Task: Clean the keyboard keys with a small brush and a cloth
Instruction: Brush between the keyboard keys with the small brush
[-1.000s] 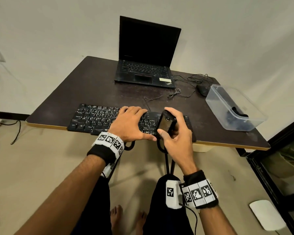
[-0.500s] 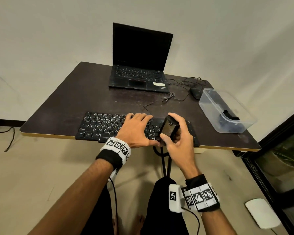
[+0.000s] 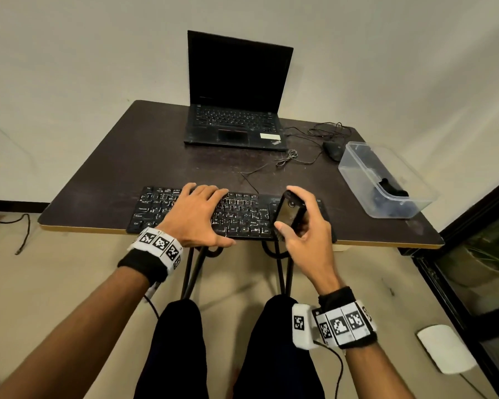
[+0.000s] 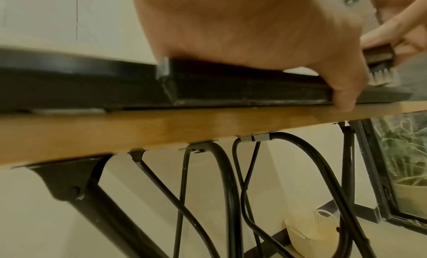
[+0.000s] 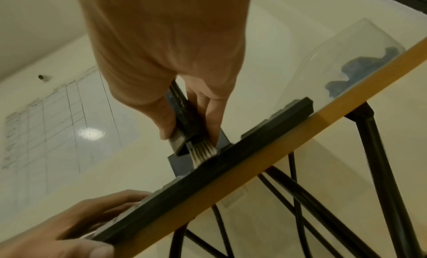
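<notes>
A black keyboard (image 3: pixel 242 214) lies along the near edge of the dark table (image 3: pixel 144 156). My left hand (image 3: pixel 196 214) lies flat on its middle keys, thumb at the front edge (image 4: pixel 344 97). My right hand (image 3: pixel 306 226) grips a small dark brush (image 3: pixel 288 214) over the keyboard's right part. Its pale bristles (image 5: pixel 204 152) touch the front of the keyboard (image 5: pixel 208 176). The brush (image 4: pixel 381 68) also shows beside my left thumb. A dark blue cloth (image 3: pixel 392 203) lies in the clear box (image 3: pixel 357 174).
An open black laptop (image 3: pixel 234 110) stands at the back of the table. A black mouse (image 3: pixel 333 149) with tangled cable lies right of it. The clear box sits near the right edge. Black folding legs (image 4: pixel 208 198) cross under the tabletop. A cream basket (image 4: pixel 312 231) stands on the floor.
My left hand has slid left along the keyboard, away from my right hand. The right hand still holds the brush over the keyboard's right end.
</notes>
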Available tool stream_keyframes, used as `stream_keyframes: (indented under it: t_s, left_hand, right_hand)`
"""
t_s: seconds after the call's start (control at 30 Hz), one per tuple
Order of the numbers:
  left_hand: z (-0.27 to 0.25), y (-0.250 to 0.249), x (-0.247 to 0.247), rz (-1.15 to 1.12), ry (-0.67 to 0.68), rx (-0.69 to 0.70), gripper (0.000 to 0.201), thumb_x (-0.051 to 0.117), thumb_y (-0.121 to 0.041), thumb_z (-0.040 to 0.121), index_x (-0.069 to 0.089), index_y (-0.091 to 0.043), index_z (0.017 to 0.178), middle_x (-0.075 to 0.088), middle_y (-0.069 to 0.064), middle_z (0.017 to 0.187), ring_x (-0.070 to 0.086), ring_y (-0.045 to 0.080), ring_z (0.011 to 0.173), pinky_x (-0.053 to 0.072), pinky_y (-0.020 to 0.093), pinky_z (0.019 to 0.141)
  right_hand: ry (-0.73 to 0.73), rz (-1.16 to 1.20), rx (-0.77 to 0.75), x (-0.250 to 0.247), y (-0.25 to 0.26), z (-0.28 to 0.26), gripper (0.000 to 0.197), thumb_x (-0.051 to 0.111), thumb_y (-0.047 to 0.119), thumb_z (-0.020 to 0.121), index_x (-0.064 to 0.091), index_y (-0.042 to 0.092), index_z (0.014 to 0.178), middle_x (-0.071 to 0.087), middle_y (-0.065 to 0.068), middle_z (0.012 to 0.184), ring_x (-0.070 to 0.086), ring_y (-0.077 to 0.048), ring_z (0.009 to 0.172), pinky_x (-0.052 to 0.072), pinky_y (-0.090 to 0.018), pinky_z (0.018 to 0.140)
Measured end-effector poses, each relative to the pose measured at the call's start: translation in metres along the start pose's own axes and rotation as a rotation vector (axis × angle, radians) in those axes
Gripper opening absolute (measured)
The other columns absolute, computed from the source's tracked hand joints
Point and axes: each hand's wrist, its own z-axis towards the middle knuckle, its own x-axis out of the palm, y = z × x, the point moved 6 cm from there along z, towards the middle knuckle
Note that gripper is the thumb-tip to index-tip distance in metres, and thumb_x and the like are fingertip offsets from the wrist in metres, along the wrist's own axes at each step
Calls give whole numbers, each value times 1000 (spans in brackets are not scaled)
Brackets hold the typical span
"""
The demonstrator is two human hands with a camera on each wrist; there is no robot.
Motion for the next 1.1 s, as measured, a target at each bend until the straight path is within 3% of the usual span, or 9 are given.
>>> stream_keyframes:
  t_s: [0.1,0.2,0.33,0.43,0.63,0.8,0.9,1.03,1.1]
  left_hand:
    - [0,-2,-1,-42,-46,3,125,58,-94,57,43,-17,154,56,3,146,51,24,135,26,47,123]
    - [1,-2,-2,-51,-53,-2,124,59,-92,56,46,-16,153,57,3,142,54,25,131,30,46,121]
    - [1,-5,-2,-44,-61,-6,124,58,-92,56,47,-15,152,58,4,140,55,27,129,30,46,120]
    - [1,-5,-1,-51,-63,-22,124,55,-92,55,47,-14,152,58,5,139,54,27,129,29,47,121]
    - [5,-10,0,-47,-51,-21,125,53,-93,56,46,-15,153,58,6,140,54,29,130,29,48,121]
    - [6,-14,1,-45,-52,-26,126,53,-93,55,46,-14,153,58,7,141,54,29,131,30,48,121]
    - [6,-13,1,-51,-69,-24,125,54,-92,55,48,-14,151,58,8,141,54,29,131,30,48,121]
    - [6,-13,2,-63,-65,-33,125,55,-92,54,48,-15,152,57,7,143,52,29,133,29,48,122]
    - [6,-13,2,-68,-55,-40,125,54,-92,54,46,-16,153,56,7,145,50,28,136,27,48,123]
  right_hand:
    - [5,4,-3,-6,1,2,74,77,-6,85,56,34,143,72,20,115,74,-7,100,62,-35,84]
    - [131,12,-2,3,5,1,74,77,-9,84,57,31,142,69,23,126,71,-8,113,60,-32,95]
    - [6,67,26,-3,-2,12,72,76,-10,85,57,30,142,71,13,124,72,-9,110,61,-31,93]
    - [69,82,10,12,5,4,72,76,-11,86,57,29,142,69,19,124,72,-9,110,61,-28,90]
    - [-77,111,23,3,-6,6,72,77,-10,85,57,27,143,69,8,129,71,-15,113,62,-42,95]
    - [48,108,8,13,-1,1,70,76,-11,86,57,22,144,68,27,122,71,-8,108,58,-24,90]
    - [-28,97,-6,11,0,0,71,76,-10,87,56,24,145,71,11,127,73,-13,110,61,-33,92]
    - [89,27,-22,19,2,-2,72,78,-7,86,57,29,144,70,15,126,73,-14,109,62,-36,90]
    - [31,33,-6,13,-1,1,72,78,-6,86,56,29,145,72,11,123,74,-15,105,63,-40,89]
